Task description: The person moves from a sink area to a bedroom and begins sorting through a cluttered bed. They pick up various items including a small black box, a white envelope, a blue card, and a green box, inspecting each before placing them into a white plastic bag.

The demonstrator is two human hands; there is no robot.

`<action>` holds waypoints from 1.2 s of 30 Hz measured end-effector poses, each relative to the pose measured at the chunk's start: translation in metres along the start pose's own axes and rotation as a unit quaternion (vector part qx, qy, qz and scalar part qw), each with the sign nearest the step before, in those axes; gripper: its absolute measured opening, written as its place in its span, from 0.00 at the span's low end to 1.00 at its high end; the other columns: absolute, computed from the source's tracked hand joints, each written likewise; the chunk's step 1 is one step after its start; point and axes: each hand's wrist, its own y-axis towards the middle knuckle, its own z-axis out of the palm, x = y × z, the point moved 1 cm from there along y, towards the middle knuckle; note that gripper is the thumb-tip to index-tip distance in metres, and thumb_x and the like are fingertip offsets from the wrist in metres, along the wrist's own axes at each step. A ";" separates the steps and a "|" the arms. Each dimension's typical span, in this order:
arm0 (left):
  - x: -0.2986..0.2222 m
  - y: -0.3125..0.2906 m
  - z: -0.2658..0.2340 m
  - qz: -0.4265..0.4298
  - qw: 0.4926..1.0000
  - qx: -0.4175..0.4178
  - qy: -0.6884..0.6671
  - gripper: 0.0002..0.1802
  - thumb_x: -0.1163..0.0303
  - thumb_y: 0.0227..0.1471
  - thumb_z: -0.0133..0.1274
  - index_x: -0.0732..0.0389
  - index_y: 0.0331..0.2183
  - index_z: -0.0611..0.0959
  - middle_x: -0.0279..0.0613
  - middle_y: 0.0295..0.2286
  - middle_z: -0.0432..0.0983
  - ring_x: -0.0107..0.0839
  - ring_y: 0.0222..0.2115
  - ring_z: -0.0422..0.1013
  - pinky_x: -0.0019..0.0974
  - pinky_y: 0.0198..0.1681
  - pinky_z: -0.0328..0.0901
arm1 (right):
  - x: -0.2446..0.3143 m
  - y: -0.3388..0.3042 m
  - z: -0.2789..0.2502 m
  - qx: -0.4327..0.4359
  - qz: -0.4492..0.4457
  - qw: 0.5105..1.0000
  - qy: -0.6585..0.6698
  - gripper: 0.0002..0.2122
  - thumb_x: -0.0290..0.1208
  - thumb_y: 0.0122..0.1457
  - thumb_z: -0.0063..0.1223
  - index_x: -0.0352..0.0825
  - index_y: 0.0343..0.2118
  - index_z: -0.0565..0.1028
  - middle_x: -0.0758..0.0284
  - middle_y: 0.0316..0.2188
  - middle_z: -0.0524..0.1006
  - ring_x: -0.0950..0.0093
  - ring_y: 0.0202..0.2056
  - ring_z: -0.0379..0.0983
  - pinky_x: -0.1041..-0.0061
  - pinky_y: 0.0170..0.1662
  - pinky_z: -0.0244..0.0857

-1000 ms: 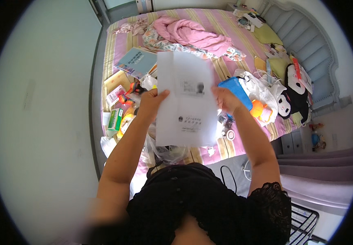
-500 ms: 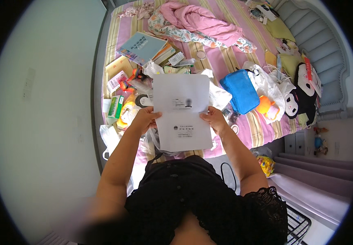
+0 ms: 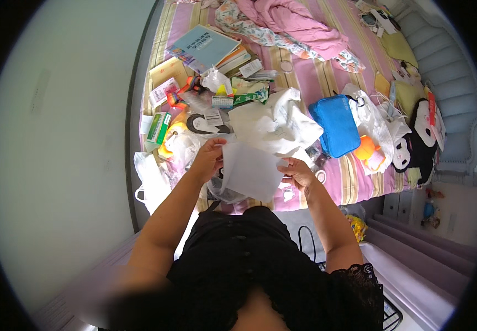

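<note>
A white sheet of paper (image 3: 252,172), folded over with a blank side up, is held in front of my body above the bed's near edge. My left hand (image 3: 210,161) pinches its left upper corner. At its right edge my right hand (image 3: 298,174) grips the paper between thumb and fingers. Just beyond the sheet lies a crumpled white cloth or bag (image 3: 277,124). A black-and-white oval item (image 3: 201,124) sits past my left hand. Near my right hand is a small round item (image 3: 320,176).
The striped bed (image 3: 354,179) holds a blue zip case (image 3: 335,126), stacked books (image 3: 202,48), a green-and-white box (image 3: 159,128) and an orange plush toy (image 3: 366,148). A pink quilt (image 3: 299,27) lies at the far side. A pale wall or panel (image 3: 73,127) stands on the left.
The sheet, earlier spread upright with its printed side showing, is now folded over to a smaller blank shape. Both hands still hold it. The view has shifted slightly.
</note>
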 end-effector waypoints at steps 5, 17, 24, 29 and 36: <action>0.004 -0.012 0.021 -0.016 1.000 -0.015 0.014 0.16 0.70 0.56 0.46 0.59 0.47 0.67 0.41 0.38 0.73 0.28 0.36 0.72 0.34 0.40 0.69 | 0.002 0.038 -0.056 -0.083 -0.147 0.985 0.045 0.04 0.23 0.51 0.55 0.35 0.31 0.75 0.73 0.22 0.75 0.82 0.21 0.71 0.84 0.18 0.62; 0.011 -0.002 -0.045 0.292 0.693 -0.410 0.516 0.31 0.67 0.38 0.63 0.64 0.44 0.68 0.50 0.38 0.66 0.49 0.45 0.59 0.49 0.50 0.53 | 0.029 0.186 -0.133 -0.573 -0.352 0.692 -0.261 0.18 0.24 0.51 0.53 0.33 0.47 0.69 0.61 0.37 0.74 0.70 0.38 0.72 0.75 0.44 0.65; 0.023 0.018 -0.089 0.217 0.837 -0.320 0.388 0.21 0.73 0.45 0.55 0.66 0.43 0.71 0.43 0.28 0.74 0.32 0.29 0.73 0.34 0.35 0.66 | 0.049 0.310 0.105 -0.121 -0.426 0.713 -0.543 0.18 0.27 0.48 0.54 0.35 0.45 0.71 0.60 0.41 0.73 0.60 0.47 0.66 0.66 0.53 0.58; 0.035 -0.007 -0.116 0.187 0.919 -0.261 0.230 0.17 0.75 0.46 0.53 0.67 0.41 0.72 0.38 0.27 0.73 0.26 0.30 0.69 0.30 0.39 0.64 | 0.050 0.361 0.144 -0.256 -0.370 0.512 -0.732 0.14 0.27 0.48 0.55 0.35 0.40 0.73 0.63 0.37 0.74 0.60 0.44 0.67 0.64 0.51 0.58; -0.028 -0.030 -0.092 0.356 0.758 -0.412 0.359 0.28 0.77 0.40 0.58 0.67 0.45 0.68 0.46 0.39 0.66 0.37 0.39 0.65 0.36 0.44 0.62 | 0.072 0.243 0.161 -0.130 -0.616 0.552 -0.547 0.06 0.24 0.42 0.58 0.38 0.26 0.75 0.70 0.28 0.71 0.67 0.36 0.68 0.59 0.51 0.57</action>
